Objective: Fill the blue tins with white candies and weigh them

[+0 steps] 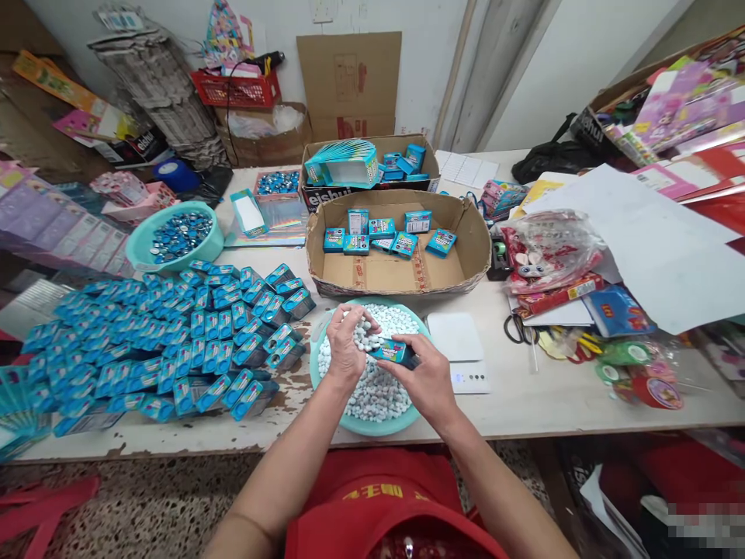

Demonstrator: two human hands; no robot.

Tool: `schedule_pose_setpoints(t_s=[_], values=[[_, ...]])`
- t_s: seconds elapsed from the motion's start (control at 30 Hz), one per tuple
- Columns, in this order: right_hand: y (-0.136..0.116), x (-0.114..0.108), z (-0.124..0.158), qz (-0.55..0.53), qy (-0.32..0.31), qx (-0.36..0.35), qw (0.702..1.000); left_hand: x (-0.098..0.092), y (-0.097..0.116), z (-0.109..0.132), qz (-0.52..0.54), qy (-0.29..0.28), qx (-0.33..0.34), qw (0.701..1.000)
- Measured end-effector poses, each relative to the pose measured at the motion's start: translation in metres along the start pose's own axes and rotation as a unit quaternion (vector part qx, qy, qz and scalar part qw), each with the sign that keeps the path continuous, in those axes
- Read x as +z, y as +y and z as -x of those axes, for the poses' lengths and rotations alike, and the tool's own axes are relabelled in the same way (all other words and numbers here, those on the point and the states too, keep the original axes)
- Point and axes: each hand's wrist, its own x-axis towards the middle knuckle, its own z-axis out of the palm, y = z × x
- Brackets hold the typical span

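Observation:
My left hand point(347, 344) is cupped over a teal bowl point(326, 388) full of small white candies point(378, 392), with its fingers closed round a few of them. My right hand point(427, 379) grips a small blue box point(393, 353) at the bowl's middle, its open end toward the left hand. The two hands almost touch. To the left lie several rows of open blue boxes point(174, 341).
Behind the bowl stands a cardboard tray point(466, 256) with several closed blue boxes point(384, 233). A small white scale point(462, 353) sits right of the bowl. A teal basin of shiny pieces point(178, 233) is at the back left. Stationery and packets clutter the right side.

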Motion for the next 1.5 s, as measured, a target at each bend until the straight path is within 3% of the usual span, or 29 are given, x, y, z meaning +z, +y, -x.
schedule_pose_setpoints(t_s=[0.77, 1.03, 1.23, 1.5], values=[[0.01, -0.003, -0.002, -0.071, 0.018, 0.06, 0.995, 0.01, -0.013, -0.002, -0.082, -0.023, 0.032, 0.996], [-0.003, 0.004, 0.0, -0.097, 0.04, 0.046, 0.993, 0.011, -0.006, 0.0, -0.145, -0.017, 0.117, 0.982], [0.011, 0.0, 0.004, -0.131, 0.047, 0.092, 0.986, 0.019, -0.008, 0.001, -0.079, -0.022, 0.026, 0.996], [0.022, -0.002, 0.01, -0.193, 0.028, 0.143, 0.97, 0.029, -0.006, 0.005, -0.083, -0.01, 0.018, 0.996]])
